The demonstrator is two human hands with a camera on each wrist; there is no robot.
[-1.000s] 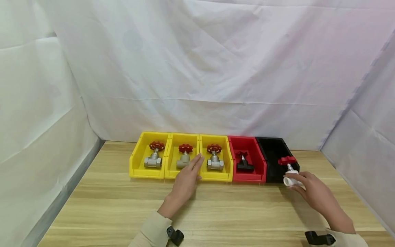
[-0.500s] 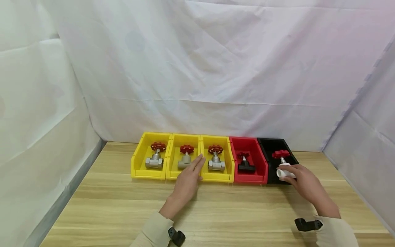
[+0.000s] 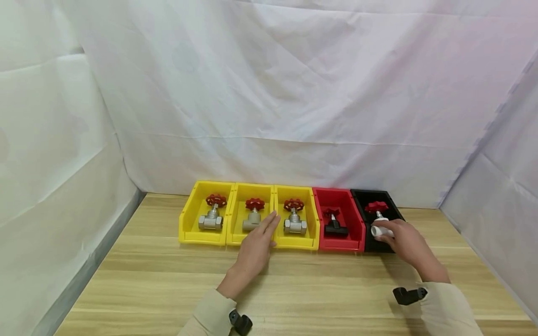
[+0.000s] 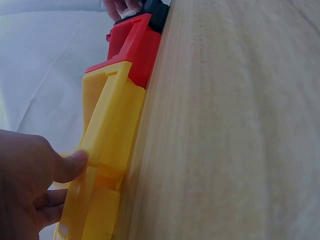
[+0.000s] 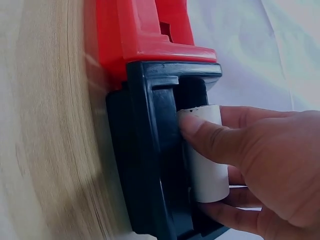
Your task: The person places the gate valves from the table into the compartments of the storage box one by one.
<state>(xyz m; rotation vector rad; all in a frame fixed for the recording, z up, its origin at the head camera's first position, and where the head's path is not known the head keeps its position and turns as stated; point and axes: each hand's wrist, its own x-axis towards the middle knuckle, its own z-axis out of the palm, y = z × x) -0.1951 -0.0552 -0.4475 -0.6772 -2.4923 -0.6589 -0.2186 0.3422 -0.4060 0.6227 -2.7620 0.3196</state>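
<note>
My right hand (image 3: pixel 409 240) grips a valve with a white body (image 3: pixel 381 228) and a red handwheel (image 3: pixel 376 206). The thumb and fingers close on its white tube end (image 5: pixel 209 172). This valve is within the black bin (image 3: pixel 361 198), near its front lip; whether it touches the floor of the bin I cannot tell. My left hand (image 3: pixel 254 247) rests with straight fingers at the front of the middle yellow bin (image 3: pixel 252 186) and the right yellow bin (image 3: pixel 296 243). In the left wrist view its thumb (image 4: pixel 75 162) touches a yellow rim, while some fingertips are hidden behind the wall.
The left yellow bin (image 3: pixel 202 237) holds a metal valve (image 3: pixel 211 220). A beige-grey valve (image 3: pixel 252 221) lies in the middle yellow bin, another metal valve (image 3: pixel 295 225) in the right one. The red bin (image 3: pixel 341 243) holds a black valve (image 3: pixel 335 227). White cloth (image 3: pixel 269 93) hangs behind the wooden table (image 3: pixel 294 289).
My right hand has carried the white valve leftwards, from the black bin's right front corner to inside the bin. My left hand has stayed at the yellow bins.
</note>
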